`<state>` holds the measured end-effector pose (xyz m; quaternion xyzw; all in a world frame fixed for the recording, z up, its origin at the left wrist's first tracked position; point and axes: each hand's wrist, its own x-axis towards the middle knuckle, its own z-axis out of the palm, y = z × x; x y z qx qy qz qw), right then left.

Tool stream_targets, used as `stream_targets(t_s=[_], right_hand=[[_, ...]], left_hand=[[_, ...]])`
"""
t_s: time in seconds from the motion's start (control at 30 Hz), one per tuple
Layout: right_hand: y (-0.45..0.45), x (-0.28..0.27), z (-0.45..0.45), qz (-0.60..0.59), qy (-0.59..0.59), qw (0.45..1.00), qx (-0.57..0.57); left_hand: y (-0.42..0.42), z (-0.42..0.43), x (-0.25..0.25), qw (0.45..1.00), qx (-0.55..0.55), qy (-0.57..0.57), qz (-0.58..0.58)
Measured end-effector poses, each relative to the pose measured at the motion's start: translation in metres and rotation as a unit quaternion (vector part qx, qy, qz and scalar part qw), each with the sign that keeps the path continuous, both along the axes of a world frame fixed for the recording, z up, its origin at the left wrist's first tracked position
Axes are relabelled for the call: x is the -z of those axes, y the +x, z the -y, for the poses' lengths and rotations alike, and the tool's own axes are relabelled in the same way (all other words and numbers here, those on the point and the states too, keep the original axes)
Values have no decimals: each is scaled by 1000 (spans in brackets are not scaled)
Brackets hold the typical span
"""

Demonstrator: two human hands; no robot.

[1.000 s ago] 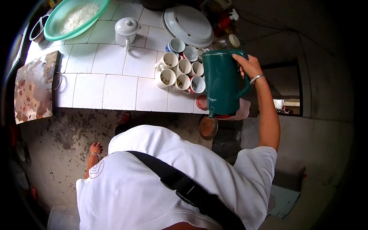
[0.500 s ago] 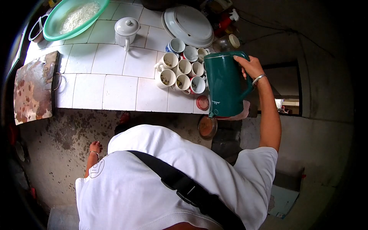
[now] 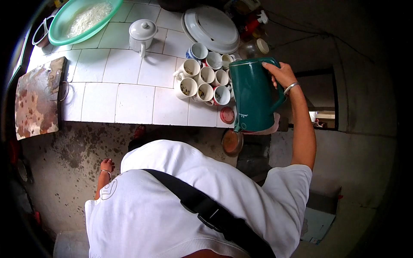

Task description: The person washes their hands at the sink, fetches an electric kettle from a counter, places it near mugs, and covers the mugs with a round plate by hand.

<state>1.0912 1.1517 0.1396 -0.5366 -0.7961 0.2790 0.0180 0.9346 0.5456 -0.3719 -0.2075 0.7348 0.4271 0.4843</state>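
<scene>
My right hand is wrapped around the handle of a dark green kettle, near its top. The kettle is at the right end of the white tiled counter, partly hiding the mugs beside it. Just left of it stand several mugs in a tight group; a white mug at the front has dark leaf-like bits inside, as do some others. By the kettle's lower left lies a round red lid. My left hand hangs low at my side, away from the counter, fingers loosely bent, with nothing visible in it.
A lidded white cup stands on the tiled counter. Behind the mugs is a large white oval dish. A green basin with white strands is at the back left, and a stained board at the left edge.
</scene>
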Motion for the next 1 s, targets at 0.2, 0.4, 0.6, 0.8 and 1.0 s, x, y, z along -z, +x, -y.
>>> stream_targets(t_s=[0.2, 0.4, 0.6, 0.8, 1.0], right_hand=[[-1, 1, -1, 2, -6, 1000, 1], [-2, -1, 2, 4, -5, 1000, 11], [-1, -2, 2, 0, 3, 1000, 13], [4, -11, 8, -16, 15, 999, 26], [29, -17, 13, -129, 31, 989, 63]], left_hand=[[1, 3, 4, 1000, 5, 8, -8], [2, 1, 0, 1000, 24, 1, -13], [0, 2, 8, 1000, 23, -5, -4], [-1, 0, 9, 1000, 11, 1, 14], [-3, -3, 0, 1000, 26, 8, -4]])
